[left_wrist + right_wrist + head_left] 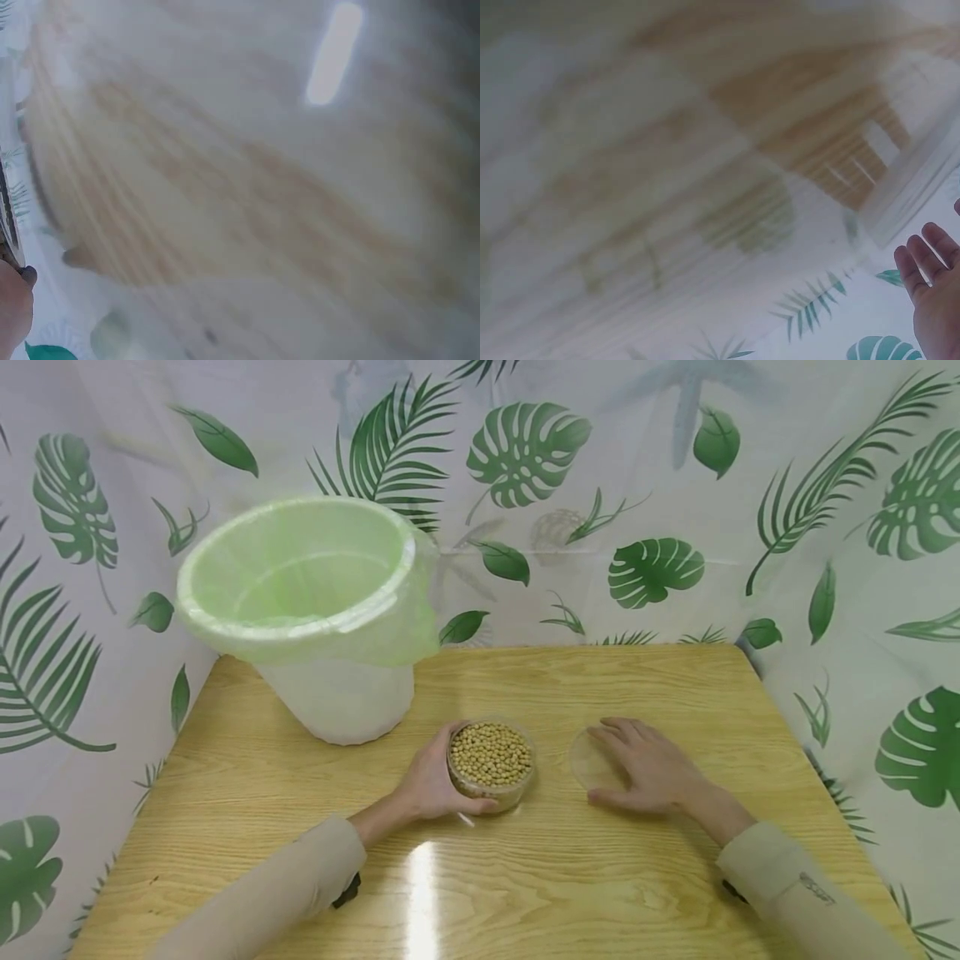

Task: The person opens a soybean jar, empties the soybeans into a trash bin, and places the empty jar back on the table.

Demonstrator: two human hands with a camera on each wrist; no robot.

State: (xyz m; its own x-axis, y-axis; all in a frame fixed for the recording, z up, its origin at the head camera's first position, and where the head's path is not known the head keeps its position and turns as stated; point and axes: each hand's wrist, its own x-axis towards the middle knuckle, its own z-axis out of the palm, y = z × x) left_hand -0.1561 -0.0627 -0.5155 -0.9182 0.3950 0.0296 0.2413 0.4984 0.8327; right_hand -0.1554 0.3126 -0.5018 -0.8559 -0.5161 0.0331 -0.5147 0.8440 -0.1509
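Observation:
A round clear tub [513, 795], filled with pale yellow beans that look like soybeans [491, 752], is near the middle of the wooden table. My left hand [429, 783] grips it from the left, thumb across the front and fingers behind, mostly hidden. Only a bit of that hand [13, 307] and the tub's edge show in the left wrist view. To the right, a thin clear round lid [587, 764] lies on the table. Over its right side is my right hand [652, 768], fingers extended; whether they touch it I cannot tell. The right wrist view shows the fingers [930, 259] straight.
A white bin [345, 693] with a light green bag liner [427, 618] folded over its rim stands at the table's back left. Leaf-printed sheeting [562, 560] hangs behind and beside the wooden table [600, 877]. Light glares off the tabletop in front of the tub.

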